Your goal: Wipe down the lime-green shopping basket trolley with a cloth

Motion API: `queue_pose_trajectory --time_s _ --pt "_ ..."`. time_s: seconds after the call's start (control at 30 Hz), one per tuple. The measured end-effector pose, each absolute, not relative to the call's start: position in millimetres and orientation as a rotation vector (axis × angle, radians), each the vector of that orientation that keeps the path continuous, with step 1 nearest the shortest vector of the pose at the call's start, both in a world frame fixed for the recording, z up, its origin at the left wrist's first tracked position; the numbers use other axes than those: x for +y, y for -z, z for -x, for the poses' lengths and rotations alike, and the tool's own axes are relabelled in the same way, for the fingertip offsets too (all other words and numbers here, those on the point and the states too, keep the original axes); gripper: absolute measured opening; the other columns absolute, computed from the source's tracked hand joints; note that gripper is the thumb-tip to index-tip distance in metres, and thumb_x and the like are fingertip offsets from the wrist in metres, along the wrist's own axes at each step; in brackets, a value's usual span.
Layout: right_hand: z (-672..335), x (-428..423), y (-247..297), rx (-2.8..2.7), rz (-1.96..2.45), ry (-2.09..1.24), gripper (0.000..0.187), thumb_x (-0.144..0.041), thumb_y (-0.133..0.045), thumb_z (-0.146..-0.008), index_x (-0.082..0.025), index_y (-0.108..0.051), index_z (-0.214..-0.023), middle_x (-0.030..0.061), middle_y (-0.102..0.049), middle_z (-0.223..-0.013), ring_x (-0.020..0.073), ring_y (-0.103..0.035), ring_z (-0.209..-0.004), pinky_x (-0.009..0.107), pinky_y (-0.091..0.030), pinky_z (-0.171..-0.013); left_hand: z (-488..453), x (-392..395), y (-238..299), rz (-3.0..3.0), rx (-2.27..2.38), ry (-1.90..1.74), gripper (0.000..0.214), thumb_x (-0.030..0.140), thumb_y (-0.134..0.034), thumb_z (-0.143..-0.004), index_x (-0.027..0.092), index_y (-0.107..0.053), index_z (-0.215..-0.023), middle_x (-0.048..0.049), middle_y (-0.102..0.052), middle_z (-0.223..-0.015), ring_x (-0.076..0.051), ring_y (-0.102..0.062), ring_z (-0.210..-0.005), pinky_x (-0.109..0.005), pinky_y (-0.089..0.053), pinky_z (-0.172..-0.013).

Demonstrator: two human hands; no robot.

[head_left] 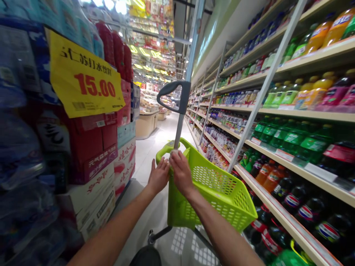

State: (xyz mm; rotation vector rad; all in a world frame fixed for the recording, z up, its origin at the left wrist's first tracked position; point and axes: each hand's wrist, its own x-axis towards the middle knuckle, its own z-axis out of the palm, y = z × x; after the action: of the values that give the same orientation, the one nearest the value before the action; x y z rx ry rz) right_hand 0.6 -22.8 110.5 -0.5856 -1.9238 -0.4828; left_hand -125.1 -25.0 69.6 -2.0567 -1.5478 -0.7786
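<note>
A lime-green plastic shopping basket [222,195] on a wheeled frame stands in the aisle in front of me, empty inside. A grey pull handle [174,96] rises from its near rim on a metal pole. My left hand [158,176] presses against the basket's near corner, fingers curled on the rim. My right hand [181,173] grips the same rim right at the base of the pole. The two hands touch each other.
Shelves of bottled drinks [291,140] run along the right. Stacked cartons [97,162] with a yellow 15.00 price sign [84,79] and wrapped water packs stand on the left. The tiled aisle [163,136] runs ahead to a display counter [145,122].
</note>
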Motion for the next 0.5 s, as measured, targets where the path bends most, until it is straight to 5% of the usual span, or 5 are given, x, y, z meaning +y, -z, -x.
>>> queue_pose_trajectory --time_s 0.17,0.4,0.5 --pt "10.6 18.3 -184.6 -1.966 0.532 0.733 0.035 -0.011 -0.035 -0.088 -0.018 -0.051 -0.119 0.0056 -0.047 -0.130 0.0189 -0.012 -0.134 0.045 -0.023 -0.108 125.9 -27.5 -65.5 2.048 -1.527 0.792 0.042 0.017 -0.040 -0.078 0.014 -0.048 -0.118 -0.0131 -0.049 -0.127 -0.027 -0.033 -0.126 -0.057 -0.014 -0.103" --pt "-15.2 8.9 -115.8 -2.392 0.285 0.980 0.033 -0.013 -0.039 -0.087 -0.011 -0.053 -0.116 0.0080 -0.051 -0.126 0.0227 -0.025 -0.130 0.040 -0.037 -0.101 126.1 -33.1 -62.3 2.078 -1.532 0.842 0.045 0.017 -0.043 -0.075 0.015 -0.048 -0.120 -0.0122 -0.049 -0.128 -0.025 -0.036 -0.124 -0.054 -0.013 -0.106" --pt "-16.2 9.4 -131.9 -2.375 0.336 0.993 0.034 -0.013 -0.039 -0.087 -0.013 -0.052 -0.117 0.0071 -0.049 -0.127 0.0230 -0.026 -0.129 0.041 -0.035 -0.102 124.6 -34.5 -61.3 2.076 -1.532 0.841 0.044 0.018 -0.043 -0.076 0.014 -0.047 -0.120 -0.0124 -0.047 -0.129 -0.026 -0.035 -0.125 -0.054 -0.012 -0.105"
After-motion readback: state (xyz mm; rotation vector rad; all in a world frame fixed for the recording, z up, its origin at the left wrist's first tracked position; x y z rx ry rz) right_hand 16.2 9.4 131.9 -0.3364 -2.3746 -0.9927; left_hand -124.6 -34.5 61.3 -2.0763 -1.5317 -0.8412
